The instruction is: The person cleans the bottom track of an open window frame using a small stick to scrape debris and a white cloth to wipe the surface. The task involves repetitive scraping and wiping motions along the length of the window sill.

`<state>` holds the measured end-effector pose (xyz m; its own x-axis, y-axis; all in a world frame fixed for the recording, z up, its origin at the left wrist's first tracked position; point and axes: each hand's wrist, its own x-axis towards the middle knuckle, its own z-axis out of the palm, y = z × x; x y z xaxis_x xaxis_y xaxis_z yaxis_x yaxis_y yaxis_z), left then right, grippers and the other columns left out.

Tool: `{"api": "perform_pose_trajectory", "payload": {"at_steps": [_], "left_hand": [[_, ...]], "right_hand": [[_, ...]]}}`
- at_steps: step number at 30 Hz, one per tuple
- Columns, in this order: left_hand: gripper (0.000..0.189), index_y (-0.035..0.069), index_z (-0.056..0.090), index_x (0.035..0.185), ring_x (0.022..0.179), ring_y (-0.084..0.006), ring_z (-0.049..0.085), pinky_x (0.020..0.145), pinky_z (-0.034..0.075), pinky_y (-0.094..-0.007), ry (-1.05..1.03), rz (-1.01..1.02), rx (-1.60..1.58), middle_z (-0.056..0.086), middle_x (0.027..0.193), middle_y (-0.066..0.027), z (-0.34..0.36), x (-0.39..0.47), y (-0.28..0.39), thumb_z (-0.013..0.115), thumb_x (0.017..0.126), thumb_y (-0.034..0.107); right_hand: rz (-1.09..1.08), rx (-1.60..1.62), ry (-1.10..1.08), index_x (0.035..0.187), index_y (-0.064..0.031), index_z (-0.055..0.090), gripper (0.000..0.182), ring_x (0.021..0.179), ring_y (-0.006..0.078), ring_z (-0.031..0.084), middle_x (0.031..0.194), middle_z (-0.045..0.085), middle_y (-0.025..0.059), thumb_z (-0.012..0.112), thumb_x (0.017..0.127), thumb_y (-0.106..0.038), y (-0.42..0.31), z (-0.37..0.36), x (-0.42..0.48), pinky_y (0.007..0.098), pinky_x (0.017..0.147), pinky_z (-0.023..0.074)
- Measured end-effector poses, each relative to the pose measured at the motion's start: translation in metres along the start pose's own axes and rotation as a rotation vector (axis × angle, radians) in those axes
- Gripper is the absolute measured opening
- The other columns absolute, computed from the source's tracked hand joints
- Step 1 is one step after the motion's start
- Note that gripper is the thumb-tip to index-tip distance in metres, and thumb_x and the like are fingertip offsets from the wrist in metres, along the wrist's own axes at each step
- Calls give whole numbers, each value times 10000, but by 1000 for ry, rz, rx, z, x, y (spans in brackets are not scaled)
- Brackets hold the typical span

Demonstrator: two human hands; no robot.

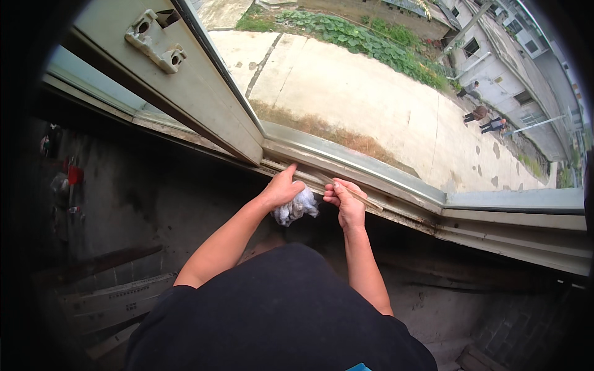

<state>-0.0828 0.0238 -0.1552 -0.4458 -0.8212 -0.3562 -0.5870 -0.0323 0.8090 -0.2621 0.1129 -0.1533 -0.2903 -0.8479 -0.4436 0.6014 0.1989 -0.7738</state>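
Observation:
My left hand [282,189] grips a crumpled, greyish-white cloth [298,207] that hangs below it. The index finger of that hand reaches onto the track of the window frame [408,211]. To its right, my right hand [350,204] pinches a thin, flat strip [370,203], possibly wood. One end sticks out to the right of the hand; the other slants left along the track and is blurred. Just left of my hands, the upright edge of a sliding window sash [218,106] meets the track. The frame is stained and dirty.
A worn plastic fitting [155,41] is fixed to the sash. Below the sill on the left lie a red object [75,175] and cardboard boxes [134,294] bearing writing. Outside are a concrete yard [348,88], green plants [343,32], several people, and a building [506,69].

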Motion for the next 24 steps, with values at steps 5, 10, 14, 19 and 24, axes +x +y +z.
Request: {"api": "perform_pose_trajectory", "payload": {"at_steps": [5, 10, 14, 19, 24], "left_hand": [[689, -97, 321, 1366, 1017, -282, 567, 890, 432, -322, 5, -25, 0, 564, 1168, -286, 0, -4, 6, 525, 755, 147], [693, -105, 336, 1347, 1156, -384, 515, 973, 398, -353, -19, -82, -82, 523, 1213, -324, -4, -10, 18, 534, 752, 191], [692, -74, 338, 1363, 1014, -376, 583, 885, 439, -362, 2, -75, -44, 578, 1079, -317, -7, -21, 19, 526, 754, 194], [680, -37, 351, 1370, 747, -370, 625, 734, 476, -400, -8, -124, 83, 621, 805, -264, -25, -70, 46, 514, 755, 204], [643, 18, 394, 1356, 729, -390, 620, 728, 485, -446, 89, -212, 253, 621, 726, -218, -24, -106, -5, 524, 761, 223]], "right_hand": [[-25, 25, -21, 1050, 72, 596, 210, 688, 197, 661, 859, 664, 181, 601, 882, -55, 6, 1, 1, 295, 621, 587], [-68, 45, -64, 1048, 82, 600, 218, 688, 202, 663, 867, 664, 194, 600, 887, -66, 7, 1, -2, 300, 628, 587], [-86, 50, -88, 1045, 92, 602, 219, 689, 208, 664, 871, 664, 201, 590, 892, -64, 3, 5, -6, 308, 630, 587], [-101, -22, -220, 1047, 92, 609, 210, 729, 206, 666, 878, 666, 195, 585, 895, -52, -17, 9, -34, 297, 652, 575], [-759, -852, -409, 973, 31, 651, 131, 679, 139, 654, 808, 675, 98, 612, 852, 0, -28, 27, -49, 247, 614, 541]]}}
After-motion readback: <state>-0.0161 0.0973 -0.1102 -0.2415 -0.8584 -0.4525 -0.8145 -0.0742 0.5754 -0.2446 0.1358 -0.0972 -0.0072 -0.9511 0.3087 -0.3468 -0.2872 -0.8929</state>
